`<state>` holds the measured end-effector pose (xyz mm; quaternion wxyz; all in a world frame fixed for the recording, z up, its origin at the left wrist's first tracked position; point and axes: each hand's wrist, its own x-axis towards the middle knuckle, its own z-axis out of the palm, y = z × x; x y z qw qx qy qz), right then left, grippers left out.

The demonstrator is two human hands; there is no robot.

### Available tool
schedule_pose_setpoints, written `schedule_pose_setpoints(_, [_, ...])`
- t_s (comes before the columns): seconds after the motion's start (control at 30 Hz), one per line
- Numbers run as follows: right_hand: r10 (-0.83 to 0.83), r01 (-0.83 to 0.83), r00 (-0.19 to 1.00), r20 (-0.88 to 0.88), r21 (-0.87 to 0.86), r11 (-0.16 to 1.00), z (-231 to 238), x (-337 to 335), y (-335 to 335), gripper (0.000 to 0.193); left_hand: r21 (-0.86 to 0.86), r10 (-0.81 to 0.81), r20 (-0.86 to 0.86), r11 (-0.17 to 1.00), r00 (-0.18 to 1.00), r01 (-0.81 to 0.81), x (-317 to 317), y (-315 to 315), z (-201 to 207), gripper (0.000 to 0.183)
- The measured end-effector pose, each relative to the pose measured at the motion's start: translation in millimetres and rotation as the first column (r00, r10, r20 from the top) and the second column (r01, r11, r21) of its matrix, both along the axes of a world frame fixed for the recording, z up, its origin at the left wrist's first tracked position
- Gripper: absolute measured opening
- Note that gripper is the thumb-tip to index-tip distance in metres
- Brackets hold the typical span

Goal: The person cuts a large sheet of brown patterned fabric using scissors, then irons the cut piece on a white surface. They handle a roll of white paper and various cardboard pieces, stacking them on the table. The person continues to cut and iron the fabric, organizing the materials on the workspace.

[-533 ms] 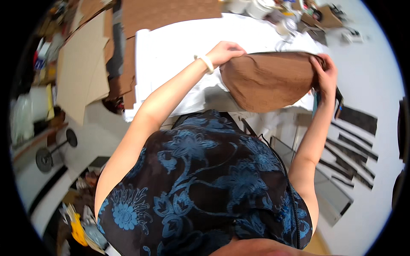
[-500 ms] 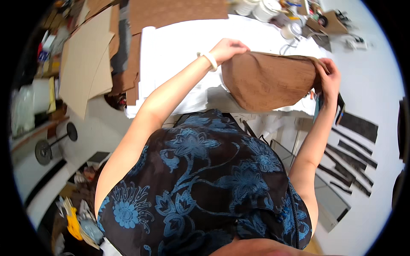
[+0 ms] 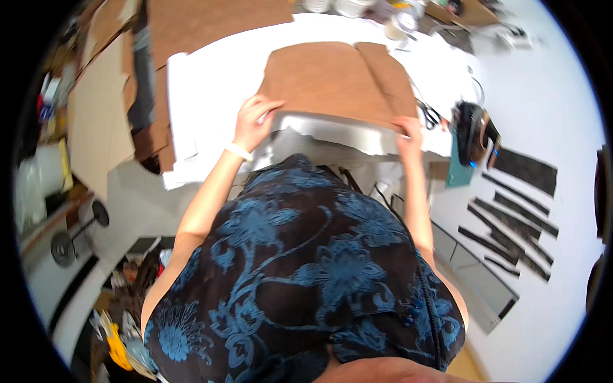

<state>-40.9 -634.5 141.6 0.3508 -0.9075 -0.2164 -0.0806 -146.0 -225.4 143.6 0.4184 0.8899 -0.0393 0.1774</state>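
Note:
A brown leather-looking piece (image 3: pixel 325 76) is spread over the white-covered table (image 3: pixel 217 83), with a seam or fold running down its right part. At its near left corner, my left hand (image 3: pixel 254 124) pinches the edge between thumb and fingers. My right hand (image 3: pixel 408 135) grips the near right corner in the same way. The near edge runs taut between both hands, close to the table's front edge. Just right of the piece lie black-handled scissors (image 3: pixel 430 116).
Larger brown sheets (image 3: pixel 211 25) and tan card pieces (image 3: pixel 96 115) lie at the left. White tubs (image 3: pixel 352 6) and a jar (image 3: pixel 400 25) stand at the back. A dark object (image 3: pixel 471 131) hangs by the right table edge. Black strips (image 3: pixel 511 217) lie farther right.
The brown piece has been turned and laid flatter on the table. Both hands have moved left and nearer me, from its far edge to its near corners. Scissors at the right now show.

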Motion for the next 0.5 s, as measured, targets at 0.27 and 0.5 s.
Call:
schedule_pose_setpoints(0.27, [0.063,-0.080,0.991,-0.115,-0.153,0.985,-79.1,-12.4,-29.0,0.020,0.227,-0.019,-0.315,0.969,0.949,0.095,-34.2,-32.2,-86.3,0.012])
schedule_pose_setpoints(0.5, [-0.472,0.463,0.879,0.064,-0.349,0.815,-108.4,77.9,-142.6,0.026,0.235,-0.006,-0.324,0.968,0.946,0.086,9.7,-23.0,-90.7,0.050])
